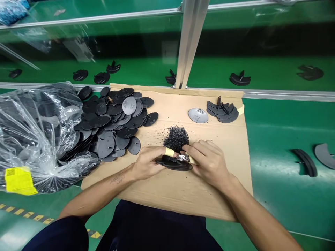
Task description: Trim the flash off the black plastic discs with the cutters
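My left hand [149, 163] grips a black oval plastic part [176, 166] by its left end, a strip of yellow tape round one finger. In my right hand [210, 162] are small nippers [184, 158], their metal joint showing above the part. The jaws are close to the part; whether they touch it I cannot tell. Just beyond both hands lies a heap of black plastic bits [176, 138] on the cardboard sheet [167, 195]. A single grey oval piece [198, 115] rests farther back, beside stacked fan-shaped black parts [226, 114].
A large pile of black oval pieces [104, 120] spreads over the left side, spilling from a clear plastic bag [39, 139] with a yellow label [21, 180]. An upright metal post [191, 42] stands at the back. Curved black parts [305, 162] lie on the green surface at right.
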`<move>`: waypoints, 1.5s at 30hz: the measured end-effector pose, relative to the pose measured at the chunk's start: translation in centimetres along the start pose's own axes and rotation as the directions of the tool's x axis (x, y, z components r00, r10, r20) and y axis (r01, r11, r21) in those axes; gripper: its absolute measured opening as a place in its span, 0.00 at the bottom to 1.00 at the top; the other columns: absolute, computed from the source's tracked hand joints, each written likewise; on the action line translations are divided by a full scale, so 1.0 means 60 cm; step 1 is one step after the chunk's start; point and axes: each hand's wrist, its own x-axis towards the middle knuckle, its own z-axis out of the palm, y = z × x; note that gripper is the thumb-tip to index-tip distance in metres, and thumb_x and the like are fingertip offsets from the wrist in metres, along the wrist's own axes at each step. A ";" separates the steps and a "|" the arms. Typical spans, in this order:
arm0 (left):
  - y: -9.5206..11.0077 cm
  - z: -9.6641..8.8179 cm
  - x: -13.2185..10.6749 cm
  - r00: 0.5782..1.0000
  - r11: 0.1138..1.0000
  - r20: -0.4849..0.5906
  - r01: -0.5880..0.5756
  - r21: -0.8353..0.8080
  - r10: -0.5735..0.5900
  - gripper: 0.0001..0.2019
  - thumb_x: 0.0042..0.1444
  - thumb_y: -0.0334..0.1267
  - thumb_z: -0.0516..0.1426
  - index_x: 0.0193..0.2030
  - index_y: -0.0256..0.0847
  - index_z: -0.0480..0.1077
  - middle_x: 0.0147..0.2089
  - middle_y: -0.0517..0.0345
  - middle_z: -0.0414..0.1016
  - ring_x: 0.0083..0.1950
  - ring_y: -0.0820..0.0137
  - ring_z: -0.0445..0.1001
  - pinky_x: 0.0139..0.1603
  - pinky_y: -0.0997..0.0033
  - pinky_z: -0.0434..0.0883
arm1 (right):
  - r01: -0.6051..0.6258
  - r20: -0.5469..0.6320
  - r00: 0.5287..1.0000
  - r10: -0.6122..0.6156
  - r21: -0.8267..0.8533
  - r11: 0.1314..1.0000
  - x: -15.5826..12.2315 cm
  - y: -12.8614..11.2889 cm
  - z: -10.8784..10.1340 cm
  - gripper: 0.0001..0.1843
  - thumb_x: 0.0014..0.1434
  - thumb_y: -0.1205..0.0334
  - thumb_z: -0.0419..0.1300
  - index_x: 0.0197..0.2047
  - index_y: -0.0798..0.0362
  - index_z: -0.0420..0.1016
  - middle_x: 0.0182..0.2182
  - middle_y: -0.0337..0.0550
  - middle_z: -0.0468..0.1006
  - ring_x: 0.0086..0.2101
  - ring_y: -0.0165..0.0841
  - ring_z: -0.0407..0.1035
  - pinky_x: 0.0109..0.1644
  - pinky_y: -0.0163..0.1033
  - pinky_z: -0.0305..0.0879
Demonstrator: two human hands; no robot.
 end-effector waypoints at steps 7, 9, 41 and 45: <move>0.001 0.011 -0.002 0.997 0.998 -0.067 0.040 -0.050 -0.044 0.06 0.60 0.35 0.66 0.42 0.36 0.78 0.34 0.54 0.84 0.31 0.73 0.82 0.32 0.80 0.78 | -0.022 -0.002 1.000 0.022 -0.002 1.000 0.000 -0.008 0.002 0.11 0.70 0.68 0.54 0.42 0.55 0.79 0.28 0.43 0.79 0.28 0.31 0.67 0.33 0.39 0.59; 0.000 0.012 -0.002 0.996 0.997 -0.074 0.045 -0.060 -0.049 0.06 0.59 0.34 0.66 0.42 0.36 0.78 0.34 0.54 0.85 0.31 0.72 0.83 0.32 0.80 0.78 | -0.014 -0.018 1.000 0.014 -0.002 1.000 0.001 -0.010 0.002 0.10 0.70 0.67 0.55 0.41 0.56 0.78 0.28 0.43 0.79 0.28 0.31 0.68 0.32 0.39 0.59; 0.037 -0.076 0.136 0.689 0.934 0.675 0.357 0.001 -0.264 0.19 0.67 0.55 0.56 0.44 0.40 0.77 0.37 0.55 0.80 0.37 0.68 0.79 0.37 0.72 0.75 | 0.057 -0.203 0.979 0.035 0.431 0.900 0.004 -0.001 -0.020 0.15 0.62 0.74 0.58 0.48 0.47 0.74 0.31 0.42 0.77 0.29 0.35 0.72 0.32 0.40 0.69; 0.029 -0.122 0.203 0.706 0.984 0.692 0.039 0.175 -0.151 0.02 0.61 0.36 0.64 0.38 0.43 0.80 0.35 0.58 0.81 0.36 0.69 0.79 0.38 0.73 0.75 | 0.045 -0.202 0.979 0.029 0.352 0.935 -0.008 0.016 -0.014 0.22 0.63 0.71 0.58 0.57 0.44 0.74 0.32 0.43 0.79 0.29 0.38 0.74 0.31 0.43 0.69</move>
